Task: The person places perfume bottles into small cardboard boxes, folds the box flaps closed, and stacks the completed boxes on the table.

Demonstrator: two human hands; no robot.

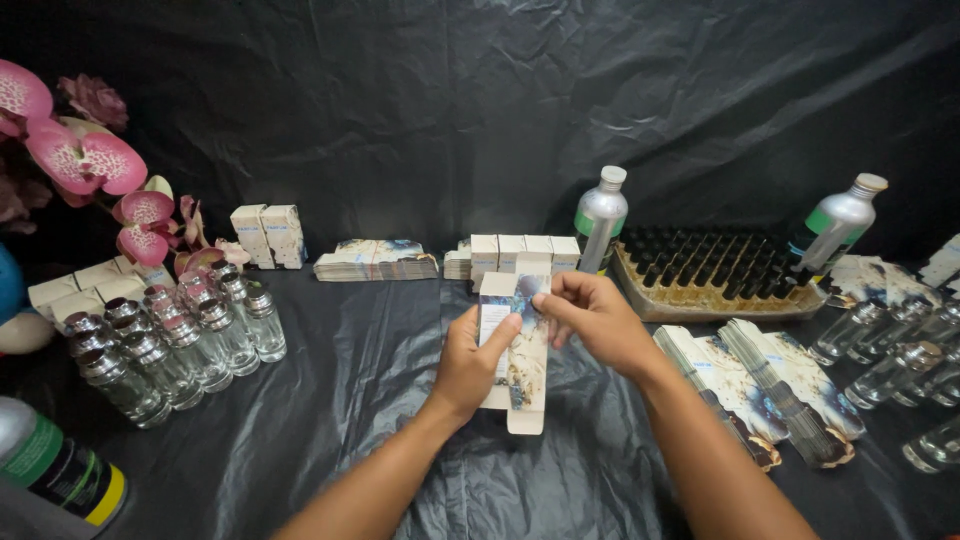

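Black plastic sheeting [330,400] covers tabletop and back wall. Two silver bottles [600,215] stand behind; both hands' fingers [500,335] pinch one flat carton [520,350].

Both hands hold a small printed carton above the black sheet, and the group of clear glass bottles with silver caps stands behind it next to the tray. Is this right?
Not quite. In the head view both hands, left hand and right hand, do hold the carton above the black sheet, but the glass bottles stand at the left by the pink flowers, not beside the tray.
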